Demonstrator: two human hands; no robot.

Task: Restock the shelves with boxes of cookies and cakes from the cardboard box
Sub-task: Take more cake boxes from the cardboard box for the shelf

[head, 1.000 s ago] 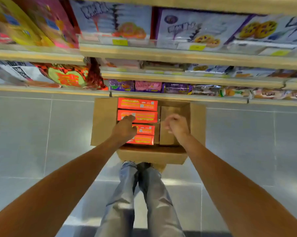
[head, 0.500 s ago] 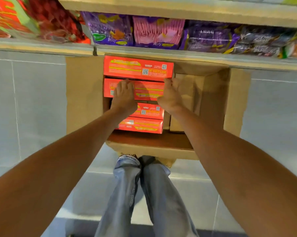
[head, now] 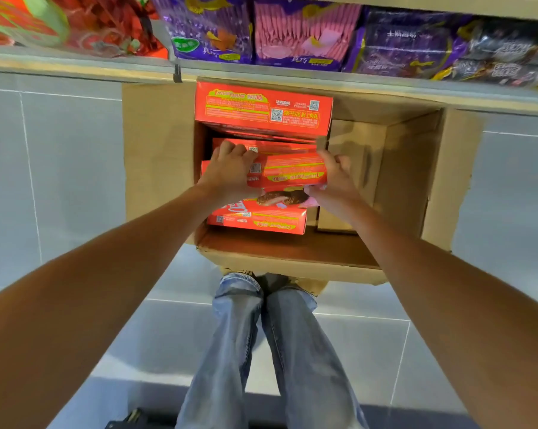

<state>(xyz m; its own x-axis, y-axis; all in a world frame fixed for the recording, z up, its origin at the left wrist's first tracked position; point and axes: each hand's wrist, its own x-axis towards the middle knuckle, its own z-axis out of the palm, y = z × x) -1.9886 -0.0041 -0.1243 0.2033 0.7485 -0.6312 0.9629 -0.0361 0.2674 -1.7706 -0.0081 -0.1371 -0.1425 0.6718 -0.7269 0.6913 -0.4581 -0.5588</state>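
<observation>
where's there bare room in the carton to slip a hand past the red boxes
Free: the bare brown strip inside the carton, between the nearest red box and the near edge. Crowded: the left column, where left hand and right hand grip a lifted box.

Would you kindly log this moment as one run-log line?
step: pick | left hand: grips red cake box, left end | right hand: grips right end | state: tilted, inside cardboard box

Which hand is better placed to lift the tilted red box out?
Probably right: the right hand wraps the end of the red cardboard cake box, beside free room in the brown cardboard carton; the left hand grips its top among other red boxes.
</observation>
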